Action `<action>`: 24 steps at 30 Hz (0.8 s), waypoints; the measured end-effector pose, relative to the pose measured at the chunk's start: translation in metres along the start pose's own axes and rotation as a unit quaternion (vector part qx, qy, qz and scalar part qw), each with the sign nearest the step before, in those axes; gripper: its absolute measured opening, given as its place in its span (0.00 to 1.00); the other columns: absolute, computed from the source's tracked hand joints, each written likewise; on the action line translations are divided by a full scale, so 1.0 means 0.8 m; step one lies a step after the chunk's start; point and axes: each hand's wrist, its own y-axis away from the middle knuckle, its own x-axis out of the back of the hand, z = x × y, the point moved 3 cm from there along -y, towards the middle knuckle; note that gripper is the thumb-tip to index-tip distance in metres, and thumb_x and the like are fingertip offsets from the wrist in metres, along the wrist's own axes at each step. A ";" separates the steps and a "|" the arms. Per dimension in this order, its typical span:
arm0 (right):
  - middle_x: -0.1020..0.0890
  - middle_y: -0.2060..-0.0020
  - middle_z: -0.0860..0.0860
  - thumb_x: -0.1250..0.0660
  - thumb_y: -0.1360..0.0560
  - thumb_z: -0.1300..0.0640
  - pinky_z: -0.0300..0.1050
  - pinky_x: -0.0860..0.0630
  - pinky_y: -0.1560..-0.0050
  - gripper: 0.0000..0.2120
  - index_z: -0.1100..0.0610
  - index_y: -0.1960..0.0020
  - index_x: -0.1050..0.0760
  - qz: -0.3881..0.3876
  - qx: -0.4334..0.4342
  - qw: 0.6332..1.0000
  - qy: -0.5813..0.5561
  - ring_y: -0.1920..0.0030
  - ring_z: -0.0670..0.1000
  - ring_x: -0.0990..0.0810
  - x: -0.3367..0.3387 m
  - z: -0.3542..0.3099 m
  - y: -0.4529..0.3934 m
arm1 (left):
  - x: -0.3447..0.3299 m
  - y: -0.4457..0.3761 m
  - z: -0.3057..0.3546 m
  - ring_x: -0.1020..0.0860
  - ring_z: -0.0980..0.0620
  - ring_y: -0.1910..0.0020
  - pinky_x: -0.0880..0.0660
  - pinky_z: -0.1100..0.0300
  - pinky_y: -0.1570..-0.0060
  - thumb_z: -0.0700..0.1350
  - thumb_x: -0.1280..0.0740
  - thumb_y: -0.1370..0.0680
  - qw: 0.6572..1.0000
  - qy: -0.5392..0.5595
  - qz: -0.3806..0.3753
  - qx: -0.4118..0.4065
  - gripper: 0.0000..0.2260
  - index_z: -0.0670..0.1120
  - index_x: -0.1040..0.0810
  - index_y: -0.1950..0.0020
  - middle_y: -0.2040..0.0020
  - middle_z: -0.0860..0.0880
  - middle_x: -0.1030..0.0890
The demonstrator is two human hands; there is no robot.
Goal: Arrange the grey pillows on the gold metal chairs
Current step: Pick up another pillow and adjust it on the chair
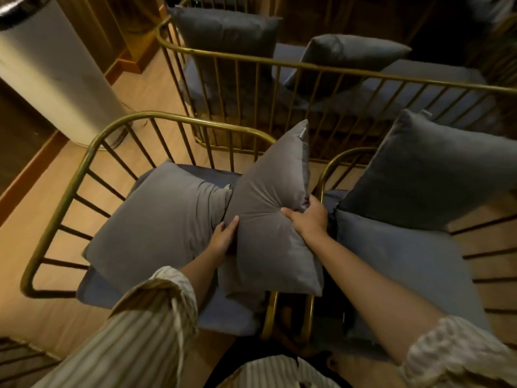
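Note:
I hold a grey pillow point(268, 219) upright on its edge over the right side of the near left gold chair point(70, 189). My left hand point(223, 236) presses its left side and my right hand point(307, 217) grips its right edge. A second grey pillow point(156, 219) lies flat on that chair's blue seat cushion point(223, 315), touching the held one. On the near right gold chair point(330, 169) a darker grey pillow point(425, 175) leans over a blue seat cushion point(405, 261).
Behind stands a gold bench point(279, 63) with two grey pillows point(223, 35) point(349, 51) on a blue cushion. A white cylindrical appliance point(47, 77) stands at the far left on the wooden floor point(28, 247). The chairs' armrests nearly touch between my arms.

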 end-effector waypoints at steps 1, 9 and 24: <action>0.21 0.37 0.57 0.23 0.31 0.53 0.51 0.26 0.42 0.30 0.60 0.33 0.28 -0.001 0.001 1.000 -0.017 0.38 0.60 0.23 0.009 0.002 0.000 | -0.002 0.000 0.005 0.37 0.38 0.24 0.36 0.44 0.30 0.61 0.36 0.21 1.000 0.001 -0.003 -0.004 0.38 0.45 0.48 0.19 0.21 0.42 0.39; 0.20 0.38 0.57 0.20 0.35 0.51 0.54 0.24 0.39 0.35 0.60 0.32 0.28 -0.028 0.022 0.995 -0.098 0.40 0.58 0.21 0.113 0.051 -0.011 | -0.012 -0.002 0.026 0.34 0.39 0.26 0.35 0.42 0.30 0.67 0.35 0.26 0.999 -0.019 0.032 -0.039 0.42 0.47 0.44 0.19 0.22 0.43 0.36; 0.18 0.41 0.56 0.18 0.46 0.44 0.57 0.26 0.35 0.40 0.57 0.39 0.24 -0.116 -0.064 0.974 -0.185 0.42 0.56 0.19 0.290 0.247 -0.002 | -0.096 0.051 -0.021 0.27 0.41 0.32 0.31 0.43 0.31 0.74 0.30 0.38 0.998 0.026 0.014 -0.051 0.47 0.47 0.30 0.26 0.31 0.46 0.25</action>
